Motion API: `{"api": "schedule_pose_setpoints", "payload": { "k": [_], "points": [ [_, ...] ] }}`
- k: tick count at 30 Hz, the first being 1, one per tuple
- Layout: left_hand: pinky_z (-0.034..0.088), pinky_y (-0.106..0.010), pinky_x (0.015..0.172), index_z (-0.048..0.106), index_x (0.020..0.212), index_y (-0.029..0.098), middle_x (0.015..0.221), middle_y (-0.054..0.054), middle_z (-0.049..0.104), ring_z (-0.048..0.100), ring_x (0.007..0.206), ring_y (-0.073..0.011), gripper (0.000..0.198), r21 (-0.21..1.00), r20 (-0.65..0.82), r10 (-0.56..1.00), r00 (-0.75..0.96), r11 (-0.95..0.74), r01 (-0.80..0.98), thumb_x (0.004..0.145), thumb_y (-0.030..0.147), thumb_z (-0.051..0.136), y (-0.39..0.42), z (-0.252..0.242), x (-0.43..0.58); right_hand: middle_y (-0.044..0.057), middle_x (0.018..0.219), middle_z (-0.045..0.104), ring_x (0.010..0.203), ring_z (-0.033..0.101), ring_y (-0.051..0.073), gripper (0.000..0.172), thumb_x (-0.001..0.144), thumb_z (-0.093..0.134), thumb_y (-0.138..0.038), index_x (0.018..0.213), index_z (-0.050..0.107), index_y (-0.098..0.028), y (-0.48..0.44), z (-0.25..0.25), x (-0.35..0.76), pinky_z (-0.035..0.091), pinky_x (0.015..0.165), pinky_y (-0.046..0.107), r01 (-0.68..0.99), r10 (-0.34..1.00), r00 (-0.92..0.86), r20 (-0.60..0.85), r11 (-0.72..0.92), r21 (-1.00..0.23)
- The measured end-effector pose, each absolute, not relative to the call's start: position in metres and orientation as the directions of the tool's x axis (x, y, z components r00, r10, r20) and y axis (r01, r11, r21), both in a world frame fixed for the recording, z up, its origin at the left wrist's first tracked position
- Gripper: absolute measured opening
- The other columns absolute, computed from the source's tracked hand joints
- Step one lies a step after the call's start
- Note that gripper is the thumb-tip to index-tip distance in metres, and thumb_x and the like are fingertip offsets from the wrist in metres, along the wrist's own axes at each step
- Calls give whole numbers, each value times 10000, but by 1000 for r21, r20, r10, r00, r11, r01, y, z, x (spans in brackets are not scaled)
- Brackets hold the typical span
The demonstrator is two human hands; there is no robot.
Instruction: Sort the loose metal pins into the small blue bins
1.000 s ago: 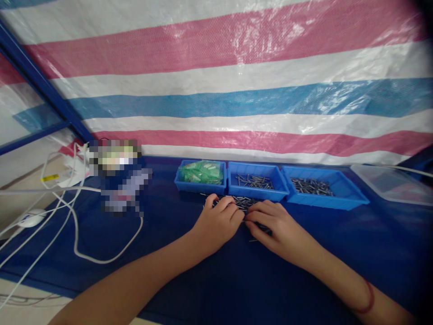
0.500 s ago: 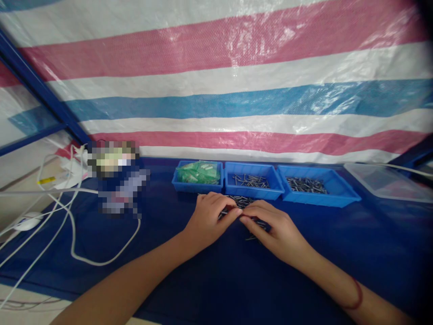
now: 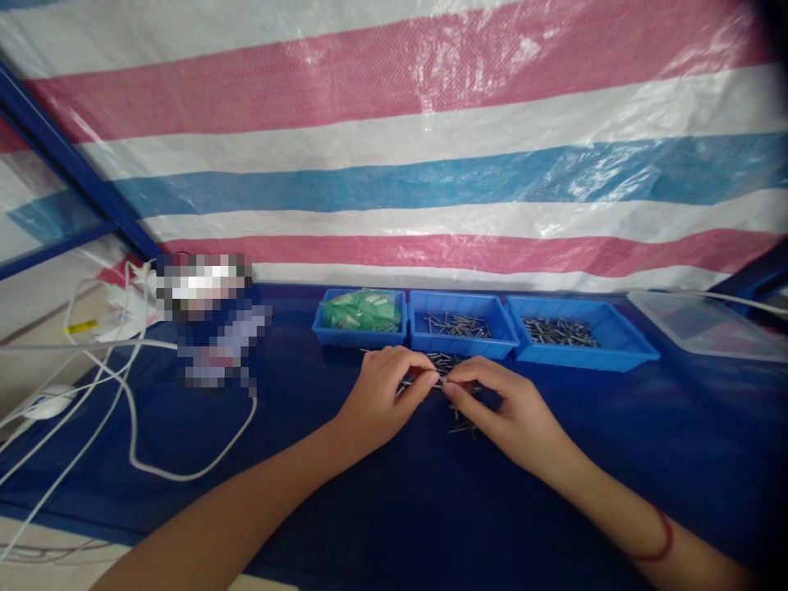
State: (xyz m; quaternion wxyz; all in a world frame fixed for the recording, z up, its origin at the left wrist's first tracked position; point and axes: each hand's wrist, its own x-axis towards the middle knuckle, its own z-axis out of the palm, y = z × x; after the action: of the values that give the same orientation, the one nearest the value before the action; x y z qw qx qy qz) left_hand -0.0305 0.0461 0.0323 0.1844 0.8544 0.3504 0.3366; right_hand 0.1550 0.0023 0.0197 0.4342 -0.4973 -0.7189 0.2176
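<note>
Over a loose pile of thin dark metal pins on the blue table, my two hands meet almost fingertip to fingertip. My left hand pinches a thin metal pin between thumb and forefinger. At the pin's other end, the thumb and forefinger of my right hand are pinched together; what lies between them is too small to make out. Part of the pile is hidden behind both hands, and a few pins show beneath the right one.
Behind the pile stand three blue trays: one with a green plastic bag, a middle tray and a right tray with metal pins. A clear plastic lid lies far right. White cables and blurred items occupy the left.
My right hand has drawn slightly right, and its fingers have parted from my left fingertips, exposing a bit of shiny metal between them. My left hand stays nearly in place.
</note>
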Motion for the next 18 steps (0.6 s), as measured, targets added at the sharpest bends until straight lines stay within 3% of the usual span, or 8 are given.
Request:
{"api": "schedule_pose_setpoints", "payload": {
  "k": [7,11,14,18],
  "points": [
    [400,-305,815,584,947,191,933,-28,657,584,887,-159,143,492,417,696,585,-714,499,931,292,483,49,27,-33,21,792,641,715,595,158,59,856,593,-273,851,621,-221,3,21,160,485,662,293,531,866,-56,497,447,-720],
    [399,-381,891,509,1213,183,1150,-87,610,533,1071,-225,350,378,355,679,642,-733,566,913,365,505,50,21,-35,40,796,648,715,584,183,106,859,584,-317,831,622,-222,12,28,182,466,658,323,643,810,33,585,431,-633],
    [386,-423,928,455,1314,215,1259,-98,545,478,1153,-258,478,282,296,651,699,-759,587,890,422,532,50,18,-37,87,834,661,728,591,233,162,860,559,-362,836,631,-218,21,34,218,457,687,376,816,750,174,638,253,-520],
    [375,-431,934,539,1238,262,1288,-77,525,457,1174,-261,375,196,246,616,748,-788,584,890,402,543,51,16,-40,124,780,643,745,597,311,297,876,448,-457,850,644,-234,30,28,274,424,653,435,900,698,381,606,-129,-417]
  ]
}}
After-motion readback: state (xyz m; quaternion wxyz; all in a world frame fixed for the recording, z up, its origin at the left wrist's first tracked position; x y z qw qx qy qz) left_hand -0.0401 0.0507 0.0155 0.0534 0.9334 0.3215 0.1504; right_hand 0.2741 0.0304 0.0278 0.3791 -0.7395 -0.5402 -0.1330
